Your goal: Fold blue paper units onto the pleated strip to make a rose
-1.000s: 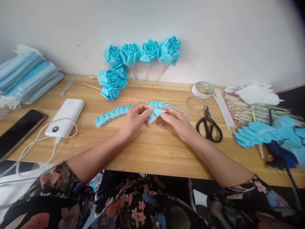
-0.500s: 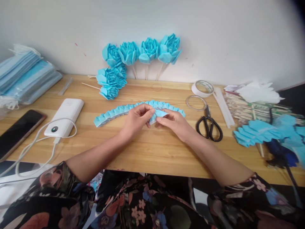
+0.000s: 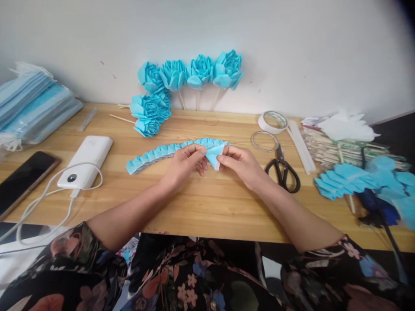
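One blue piece [image 3: 214,154], partly behind both hands' fingers [image 3: 228,162]

Soft, diffuse light is brightening the pale wall [image 3: 279,52] and wooden table [image 3: 207,211], shadows are lying faint, darkness is filling the upper right corner, and the floral sleeves [image 3: 61,268] are stretching (the outer edges are looking blurry).

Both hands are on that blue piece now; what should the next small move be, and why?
Probably fold the flared edge inward with the right hand: it pinches the wide, pale-edged end of the blue piece, while the left hand steadies the narrow end. The row of folded pieces beyond looks more compactly folded.
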The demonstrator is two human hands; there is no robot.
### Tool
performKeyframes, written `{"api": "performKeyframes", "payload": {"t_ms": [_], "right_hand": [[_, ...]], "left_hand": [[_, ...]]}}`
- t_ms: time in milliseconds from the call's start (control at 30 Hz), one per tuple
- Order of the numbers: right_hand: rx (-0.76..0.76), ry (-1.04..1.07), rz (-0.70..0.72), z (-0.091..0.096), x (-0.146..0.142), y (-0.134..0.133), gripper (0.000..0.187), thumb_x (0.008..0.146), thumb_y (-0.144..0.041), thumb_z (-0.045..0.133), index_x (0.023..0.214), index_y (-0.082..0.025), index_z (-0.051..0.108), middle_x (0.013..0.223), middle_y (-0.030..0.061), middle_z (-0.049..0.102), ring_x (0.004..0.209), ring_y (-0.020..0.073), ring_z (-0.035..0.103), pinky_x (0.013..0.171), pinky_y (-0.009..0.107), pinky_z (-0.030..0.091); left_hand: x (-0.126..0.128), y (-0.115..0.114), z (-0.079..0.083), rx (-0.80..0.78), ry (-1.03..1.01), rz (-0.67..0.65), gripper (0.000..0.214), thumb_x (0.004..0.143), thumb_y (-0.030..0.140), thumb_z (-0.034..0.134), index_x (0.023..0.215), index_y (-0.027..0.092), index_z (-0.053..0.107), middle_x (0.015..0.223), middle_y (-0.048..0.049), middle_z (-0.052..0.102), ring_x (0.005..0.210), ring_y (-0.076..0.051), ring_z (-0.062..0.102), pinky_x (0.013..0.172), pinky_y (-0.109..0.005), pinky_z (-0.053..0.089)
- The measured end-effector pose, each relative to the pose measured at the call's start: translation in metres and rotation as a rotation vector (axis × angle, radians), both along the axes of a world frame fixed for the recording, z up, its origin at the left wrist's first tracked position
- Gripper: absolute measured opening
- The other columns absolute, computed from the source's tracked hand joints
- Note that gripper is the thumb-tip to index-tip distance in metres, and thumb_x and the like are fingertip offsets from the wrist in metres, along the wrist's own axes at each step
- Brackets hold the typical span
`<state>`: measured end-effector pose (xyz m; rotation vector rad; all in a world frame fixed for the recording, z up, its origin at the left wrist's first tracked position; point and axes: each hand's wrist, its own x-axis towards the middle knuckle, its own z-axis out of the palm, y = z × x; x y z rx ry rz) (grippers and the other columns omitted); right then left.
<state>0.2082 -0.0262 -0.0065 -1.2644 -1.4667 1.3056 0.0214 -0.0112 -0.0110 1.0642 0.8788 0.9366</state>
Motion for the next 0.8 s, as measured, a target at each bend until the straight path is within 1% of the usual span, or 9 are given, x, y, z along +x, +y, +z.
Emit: {"api": "performKeyframes", "payload": {"t_ms": [100,167,300,467,800], "right_hand": [[-0.014,0.006,-0.002,-0.0005,-0.0001,0.0005,0.027,0.079,-0.038,0.068,0.065,-0.021,0.053,0.064,-0.0036,0.056,0.064,0.0131,0.052,0.068,0.032,0.042],[-0.021,0.01,-0.003,0.0001,-0.0007,0.0004,0.027,0.079,-0.038,0.068,0.065,-0.021,0.052,0.064,-0.0036,0.056,0.064,0.013,0.052,0.068,0.032,0.042],[-0.015,0.002,-0.004,0.0023,-0.0019,-0.0004,0.027,0.079,-0.039,0.068,0.065,-0.021,0.053,0.064,-0.0037,0.056,0.064,0.013,0.053,0.068,0.032,0.042],[-0.023,0.017,0.007,0.0028,-0.0034,-0.002,0.029,0.08,-0.04,0.068,0.065,-0.021,0.051,0.064,-0.0036,0.057,0.065,0.0128,0.054,0.068,0.031,0.042],[-0.02,0.025,0.017,-0.0011,-0.006,-0.0034,0.027,0.082,-0.039,0.067,0.067,-0.021,0.053,0.066,-0.0029,0.058,0.066,0.0133,0.055,0.068,0.031,0.043]], "left_hand": [[-0.0005,0.0008,0.0009,-0.032,-0.056,0.02,0.021,0.087,0.036,0.064,0.082,0.015,0.06,0.066,-0.001,0.063,0.056,-0.01,0.06,0.048,-0.02,0.048],[-0.0006,0.0007,0.0017,-0.034,-0.057,0.024,0.025,0.086,0.04,0.065,0.085,0.015,0.061,0.067,-0.001,0.062,0.057,-0.011,0.061,0.047,-0.02,0.048],[0.0009,-0.0015,0.0021,-0.045,-0.015,-0.044,0.032,0.082,0.046,0.07,0.086,0.016,0.059,0.067,-0.001,0.063,0.06,-0.012,0.061,0.049,-0.021,0.05],[0.0034,-0.0041,-0.0009,-0.007,0.045,-0.098,0.03,0.079,0.041,0.074,0.086,0.016,0.059,0.064,0.0016,0.061,0.053,-0.009,0.056,0.051,-0.022,0.05],[0.0041,-0.0056,-0.0016,0.011,0.026,-0.073,0.024,0.08,0.035,0.073,0.082,0.016,0.058,0.067,0.002,0.06,0.056,-0.008,0.055,0.053,-0.021,0.047]]}}
